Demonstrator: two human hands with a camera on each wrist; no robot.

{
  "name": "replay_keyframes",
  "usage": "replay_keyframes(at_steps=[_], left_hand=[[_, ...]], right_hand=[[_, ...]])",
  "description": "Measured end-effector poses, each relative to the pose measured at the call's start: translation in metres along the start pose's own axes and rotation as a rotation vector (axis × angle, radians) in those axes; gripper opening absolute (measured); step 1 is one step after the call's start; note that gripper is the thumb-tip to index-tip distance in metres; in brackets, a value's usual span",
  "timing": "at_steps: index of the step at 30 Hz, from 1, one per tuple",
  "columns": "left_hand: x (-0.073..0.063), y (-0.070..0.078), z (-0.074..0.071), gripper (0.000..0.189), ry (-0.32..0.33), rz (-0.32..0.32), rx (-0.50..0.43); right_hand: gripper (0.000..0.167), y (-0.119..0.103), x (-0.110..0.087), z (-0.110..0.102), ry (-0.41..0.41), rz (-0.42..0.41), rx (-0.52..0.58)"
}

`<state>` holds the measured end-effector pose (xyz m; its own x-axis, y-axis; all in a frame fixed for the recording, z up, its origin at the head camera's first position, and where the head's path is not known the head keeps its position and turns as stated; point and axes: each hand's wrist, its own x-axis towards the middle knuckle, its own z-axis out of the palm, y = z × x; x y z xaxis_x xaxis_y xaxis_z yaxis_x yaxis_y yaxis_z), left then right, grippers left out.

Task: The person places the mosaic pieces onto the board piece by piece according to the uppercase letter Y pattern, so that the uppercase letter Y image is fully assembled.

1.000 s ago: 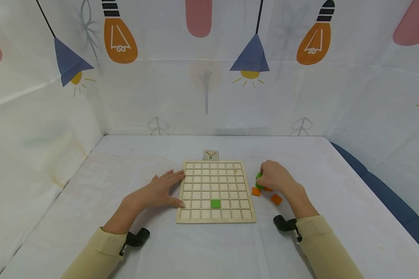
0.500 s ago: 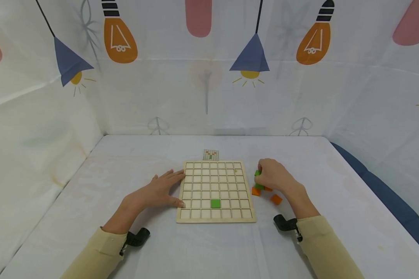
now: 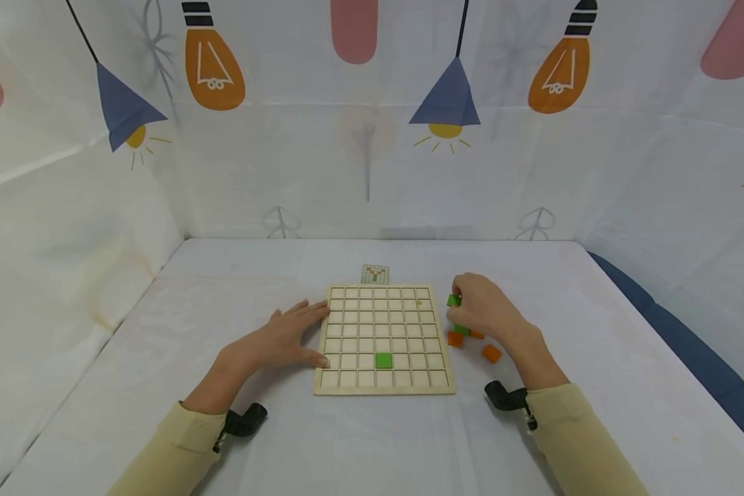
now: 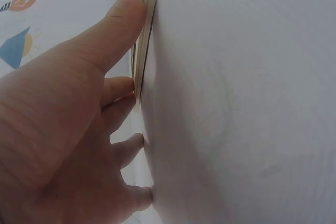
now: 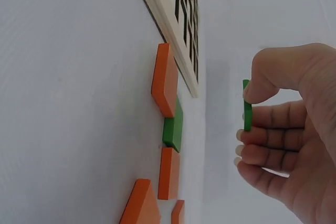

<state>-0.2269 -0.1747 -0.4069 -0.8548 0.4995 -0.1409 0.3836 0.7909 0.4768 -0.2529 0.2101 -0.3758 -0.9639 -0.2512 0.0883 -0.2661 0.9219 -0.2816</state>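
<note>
A square wooden grid board [image 3: 384,392] lies in the middle of the table, with one green tile [image 3: 384,360] set in its second row from the front. My left hand [image 3: 291,336] rests against the board's left edge, thumb and fingertips touching the frame. In the right wrist view my right hand [image 5: 283,129] pinches a green tile [image 5: 248,114] between thumb and fingers, held above the table just right of the board. Below it lie another green tile [image 5: 173,129] and several orange tiles, one orange tile [image 5: 165,80] nearest the board.
Behind the board lies a small pattern card [image 3: 375,274] with a printed coloured grid. A separate orange tile [image 3: 491,353] sits toward the right wrist. White curtains printed with lamps and bulbs enclose the table [image 3: 235,275] at the back and sides.
My right hand has lifted the green tile from the pile and moved slightly left and away from me. The left hand has stayed on the board's edge.
</note>
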Motion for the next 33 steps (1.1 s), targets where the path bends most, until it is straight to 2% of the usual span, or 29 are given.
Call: replay_keyframes(at_steps=[8, 19, 33], left_hand=[[0.0, 0.001, -0.001, 0.104, 0.002, -0.004, 0.009], [0.001, 0.0, 0.0, 0.104, -0.002, -0.002, 0.009], [0.002, 0.0, 0.0, 0.104, 0.002, -0.008, 0.016]], right_hand=[[0.016, -0.015, -0.004, -0.005, 0.048, -0.06, -0.005], [0.013, -0.029, -0.01, -0.009, 0.051, -0.162, 0.03], [0.012, -0.042, -0.008, 0.003, 0.022, -0.201, 0.049]])
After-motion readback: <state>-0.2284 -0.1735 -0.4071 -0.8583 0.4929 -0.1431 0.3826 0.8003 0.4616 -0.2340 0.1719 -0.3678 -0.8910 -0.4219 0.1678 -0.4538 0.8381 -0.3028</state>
